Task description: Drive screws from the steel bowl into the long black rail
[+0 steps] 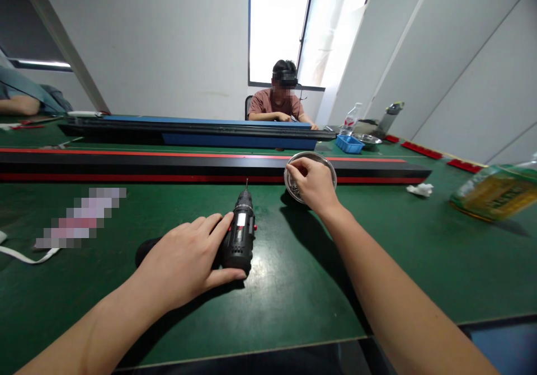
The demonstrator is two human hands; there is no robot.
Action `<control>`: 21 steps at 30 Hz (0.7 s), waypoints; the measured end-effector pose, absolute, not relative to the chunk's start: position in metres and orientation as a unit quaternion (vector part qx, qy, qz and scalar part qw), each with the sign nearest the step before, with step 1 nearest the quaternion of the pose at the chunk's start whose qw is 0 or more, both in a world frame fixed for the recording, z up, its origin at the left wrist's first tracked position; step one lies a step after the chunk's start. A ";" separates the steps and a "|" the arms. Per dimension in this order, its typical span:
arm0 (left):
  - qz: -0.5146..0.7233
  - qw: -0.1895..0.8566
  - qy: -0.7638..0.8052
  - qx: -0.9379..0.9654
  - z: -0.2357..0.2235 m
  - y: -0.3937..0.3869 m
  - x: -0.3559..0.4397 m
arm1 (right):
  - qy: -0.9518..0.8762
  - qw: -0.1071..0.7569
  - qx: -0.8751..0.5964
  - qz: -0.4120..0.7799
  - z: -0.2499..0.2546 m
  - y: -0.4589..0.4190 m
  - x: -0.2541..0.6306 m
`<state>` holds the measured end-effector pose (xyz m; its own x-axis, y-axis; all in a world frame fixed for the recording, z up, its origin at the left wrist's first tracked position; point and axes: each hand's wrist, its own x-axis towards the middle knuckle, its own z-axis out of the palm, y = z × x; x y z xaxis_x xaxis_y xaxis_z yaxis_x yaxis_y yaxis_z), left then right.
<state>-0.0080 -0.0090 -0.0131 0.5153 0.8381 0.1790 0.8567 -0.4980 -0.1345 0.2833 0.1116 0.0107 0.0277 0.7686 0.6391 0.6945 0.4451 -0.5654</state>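
Note:
My left hand point(182, 257) is wrapped round the body of a black cordless drill point(240, 238). The drill lies on its side on the green table, and the thin bit in its chuck points away from me. Over a round metal bowl point(331, 169) my right hand point(314, 182) is closed, thumb and fingertips pinched together. Whatever is in that pinch is too small to make out. Small metal pieces point(295, 189), seemingly screws, show in the bowl. Behind the drill a long black bar with red edges point(201, 166) runs across the table, partly hidden by the bowl.
Blue and black long bars point(239, 140) lie farther back, with a person point(277, 104) seated behind them. A blue basket point(349, 144), a water bottle point(351, 119) and crumpled tissue point(419, 189) are to the right. A large bottle of yellow liquid point(497, 193) lies at far right.

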 end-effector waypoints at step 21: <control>-0.056 0.058 -0.502 -0.861 -0.009 -0.010 -0.005 | -0.667 0.465 -0.556 0.173 -0.038 0.162 0.188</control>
<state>-0.0051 -0.0101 -0.0089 0.4897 0.8581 0.1547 0.8711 -0.4892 -0.0434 0.1885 0.1616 -0.0375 0.0512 0.9025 0.4277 0.5799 0.3218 -0.7485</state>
